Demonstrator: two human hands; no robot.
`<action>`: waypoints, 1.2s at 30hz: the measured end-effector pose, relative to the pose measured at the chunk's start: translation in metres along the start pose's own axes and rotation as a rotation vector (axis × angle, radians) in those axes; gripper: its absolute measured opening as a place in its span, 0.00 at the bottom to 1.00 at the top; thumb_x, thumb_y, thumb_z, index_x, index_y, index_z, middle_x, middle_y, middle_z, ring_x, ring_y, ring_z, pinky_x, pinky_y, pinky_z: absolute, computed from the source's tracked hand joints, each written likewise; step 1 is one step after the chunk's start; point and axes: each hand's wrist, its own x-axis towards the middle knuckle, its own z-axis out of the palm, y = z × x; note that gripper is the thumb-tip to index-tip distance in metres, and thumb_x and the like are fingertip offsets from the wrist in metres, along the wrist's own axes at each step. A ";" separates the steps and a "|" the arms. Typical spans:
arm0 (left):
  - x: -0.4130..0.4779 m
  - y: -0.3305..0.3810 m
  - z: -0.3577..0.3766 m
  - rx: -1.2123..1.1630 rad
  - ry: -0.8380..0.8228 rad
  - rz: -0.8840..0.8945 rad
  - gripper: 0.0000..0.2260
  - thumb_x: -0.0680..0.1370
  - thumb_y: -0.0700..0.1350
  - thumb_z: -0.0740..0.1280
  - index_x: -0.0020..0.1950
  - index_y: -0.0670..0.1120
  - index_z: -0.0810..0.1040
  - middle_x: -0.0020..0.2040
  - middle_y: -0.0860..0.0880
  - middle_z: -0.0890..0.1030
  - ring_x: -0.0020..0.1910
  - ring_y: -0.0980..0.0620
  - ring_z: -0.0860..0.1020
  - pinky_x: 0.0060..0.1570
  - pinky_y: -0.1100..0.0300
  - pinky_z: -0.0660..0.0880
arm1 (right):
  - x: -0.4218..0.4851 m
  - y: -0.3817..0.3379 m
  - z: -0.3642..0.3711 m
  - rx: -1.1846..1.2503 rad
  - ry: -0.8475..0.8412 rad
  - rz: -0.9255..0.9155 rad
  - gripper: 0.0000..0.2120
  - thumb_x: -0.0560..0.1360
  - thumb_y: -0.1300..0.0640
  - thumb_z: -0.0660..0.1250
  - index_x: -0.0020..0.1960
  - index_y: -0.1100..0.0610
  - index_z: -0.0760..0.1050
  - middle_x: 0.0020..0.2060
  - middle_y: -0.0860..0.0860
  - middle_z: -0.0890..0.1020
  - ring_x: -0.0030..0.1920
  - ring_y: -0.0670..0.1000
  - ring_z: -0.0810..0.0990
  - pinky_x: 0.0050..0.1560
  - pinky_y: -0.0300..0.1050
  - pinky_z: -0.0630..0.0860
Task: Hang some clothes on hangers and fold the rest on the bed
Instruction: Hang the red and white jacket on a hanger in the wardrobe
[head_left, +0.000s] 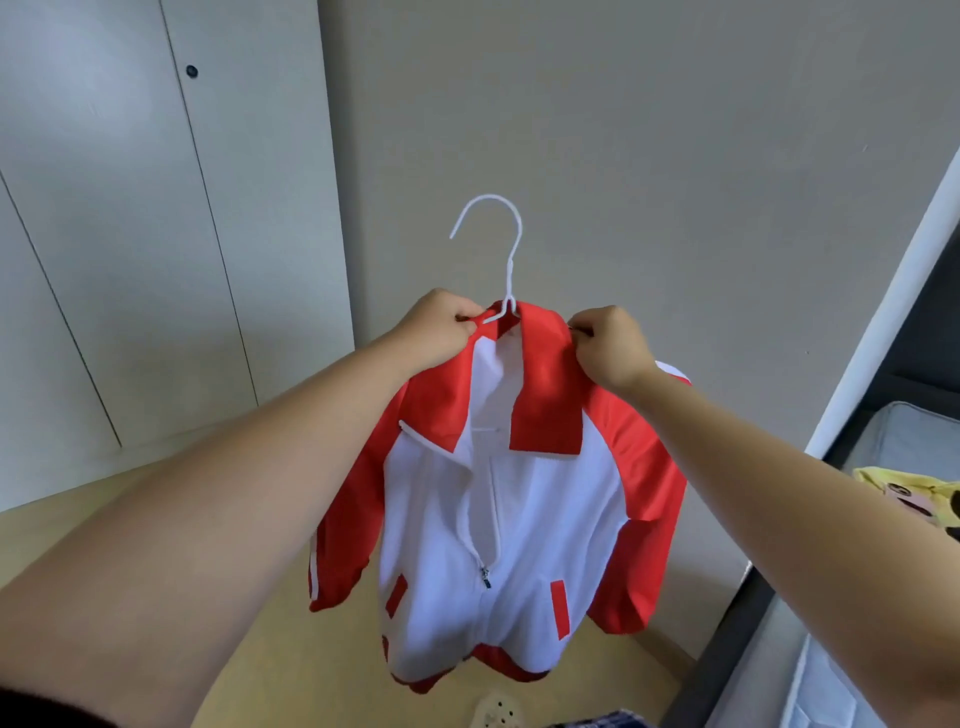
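A plain beige wall (675, 156) and pale cupboard doors (130, 208) back a light wooden floor (260, 649), with the edge of a grey mattress bed (883, 441) at right carrying a yellow printed garment (904, 493). Held up in mid-air is a red and white zip-front jacket (519, 519) already sitting on a thin white wire hanger (498, 244), whose hook stands free above the collar. The left hand (441, 327) pinches the collar and hanger shoulder on one side; the right hand (608, 343) pinches the collar edge on the other. Gripping both sides likely keeps the jacket level while the collar is straightened, before the hook goes on a rail.
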 end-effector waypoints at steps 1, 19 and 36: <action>0.000 0.003 0.003 0.057 0.004 0.027 0.08 0.75 0.32 0.62 0.39 0.36 0.79 0.33 0.45 0.72 0.34 0.52 0.67 0.36 0.60 0.60 | -0.001 -0.001 0.001 0.007 -0.021 -0.019 0.11 0.72 0.69 0.60 0.31 0.65 0.70 0.28 0.60 0.69 0.34 0.56 0.66 0.33 0.47 0.57; -0.008 -0.003 0.033 0.134 0.299 0.028 0.06 0.77 0.35 0.63 0.45 0.33 0.77 0.45 0.37 0.78 0.46 0.39 0.75 0.42 0.56 0.66 | -0.020 0.029 -0.023 0.046 -0.175 0.024 0.11 0.77 0.66 0.62 0.57 0.65 0.79 0.53 0.60 0.82 0.52 0.56 0.79 0.47 0.38 0.67; -0.013 0.005 -0.002 0.418 0.393 0.175 0.08 0.74 0.34 0.64 0.53 0.39 0.74 0.53 0.40 0.76 0.49 0.37 0.76 0.47 0.49 0.70 | -0.024 -0.015 -0.019 -0.051 0.488 -0.021 0.08 0.74 0.62 0.63 0.50 0.58 0.79 0.42 0.59 0.84 0.44 0.64 0.79 0.40 0.50 0.71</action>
